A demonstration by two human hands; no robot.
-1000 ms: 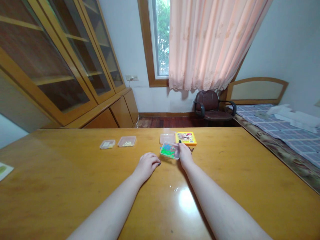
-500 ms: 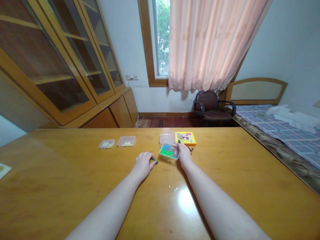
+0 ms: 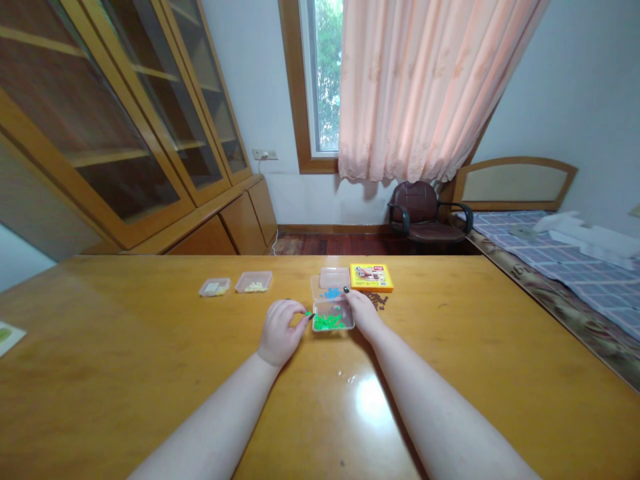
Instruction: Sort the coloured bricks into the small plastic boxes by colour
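Along the left wall stands a glass-doored cabinet (image 3: 165,143), and near it, by the left edge of the table (image 3: 150,327), I can see part of a sheet (image 3: 9,337). Further right on the wood sit a small case (image 3: 214,288) and a shallow tray (image 3: 245,277) with cream pieces (image 3: 256,287) in its near right part. Next comes the person's left hand (image 3: 281,331), just beside the tub — thumb and forefinger pinching a green piece (image 3: 309,313), the other fingers curled in. The tub (image 3: 330,330) is in front of the person, between the two hands, with loose green pieces (image 3: 326,321) gathered toward its near side. Behind it lie blue pieces (image 3: 330,293), with a clear box (image 3: 334,276) beyond them. The right hand (image 3: 366,315) grips the tub at its right side, thumb at the far corner; its other fingers are hidden, so I can't tell how they lie. Past that hand are a yellow box (image 3: 371,276) and, just in front of it, a small heap of brown pieces (image 3: 379,301). Beyond the table there's a chair (image 3: 420,210), then a bed (image 3: 575,253) on the far right.
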